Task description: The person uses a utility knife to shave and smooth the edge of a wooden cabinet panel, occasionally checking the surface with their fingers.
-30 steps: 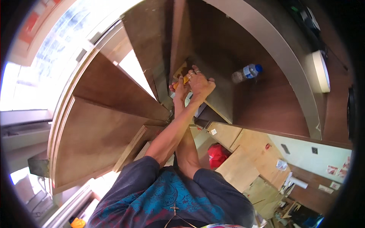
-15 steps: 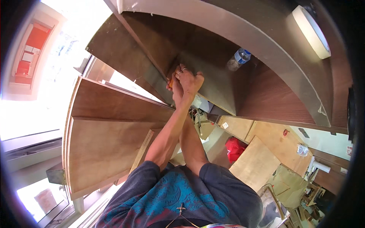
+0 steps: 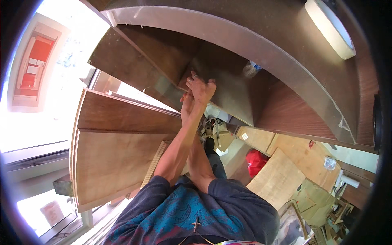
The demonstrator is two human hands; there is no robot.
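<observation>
My forearms cross, the left one lying over the right. My left hand (image 3: 201,89) is at the inner corner of a dark brown cabinet (image 3: 232,92), its ringed fingers bent against a narrow reddish-brown strip and its thumb sticking out to the right. Just below and left of it, my right hand (image 3: 186,107) is closed, with curled fingertips near the lower end of that corner. Whatever either hand grips is hidden behind the fingers. A clear plastic bottle (image 3: 250,70) with a blue label stands inside the cabinet, partly covered by the curved front edge (image 3: 228,25).
A roll of pale tape (image 3: 326,28) sits on the cabinet top. Wooden panels (image 3: 122,163) lean at left beside a bright window. Tools (image 3: 214,126) lie below my hands. A red bag (image 3: 256,162), plywood boards (image 3: 275,179) and wood scraps (image 3: 337,220) are at lower right.
The view has shifted, so the cabinet sits lower and its edge hides more of the bottle. An orange thing beside my hands no longer shows. Both hands stay at the corner.
</observation>
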